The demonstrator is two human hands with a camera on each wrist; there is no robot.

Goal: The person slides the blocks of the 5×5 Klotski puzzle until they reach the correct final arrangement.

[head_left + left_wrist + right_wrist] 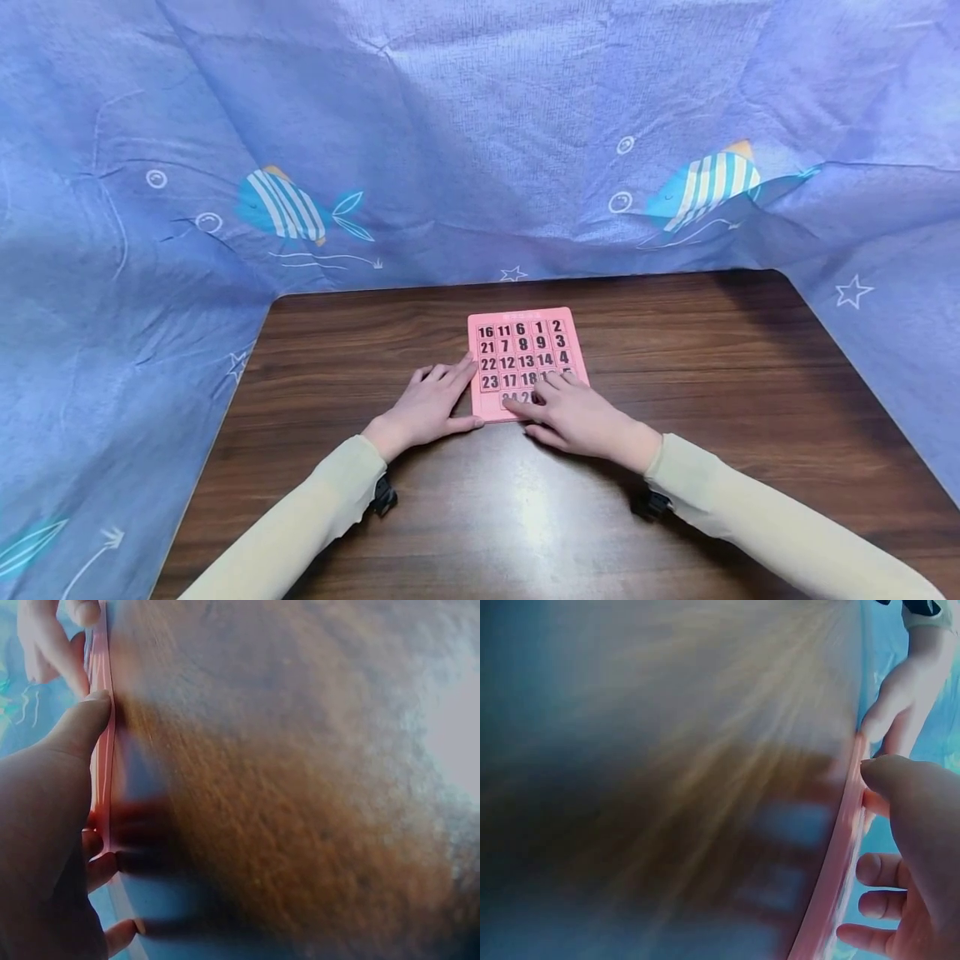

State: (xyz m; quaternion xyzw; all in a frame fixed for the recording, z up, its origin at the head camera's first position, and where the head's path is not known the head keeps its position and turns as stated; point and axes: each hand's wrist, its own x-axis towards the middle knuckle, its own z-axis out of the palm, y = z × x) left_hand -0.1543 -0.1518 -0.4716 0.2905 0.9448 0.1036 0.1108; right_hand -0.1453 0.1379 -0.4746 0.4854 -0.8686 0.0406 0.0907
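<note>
A pink number sliding puzzle (507, 317) lies flat on the table, its tiles printed with black numbers. The bottom-left cell shows bare pink. My left hand (429, 407) rests against the board's left side, fingers extended along the edge and thumb at the near left corner. In the left wrist view that thumb (86, 720) touches the board's rim. Over the lower right of the board is my right hand (581, 417), its index fingertip on a bottom-row tile. It hides several tiles there. Its thumb (889, 774) is by the near edge in the right wrist view.
The dark wooden table (360, 333) extends around the board. Behind and beside it hangs a blue cloth (480, 125) with fish and stars. A small black device (384, 497) is strapped at the left wrist, another (652, 505) at the right.
</note>
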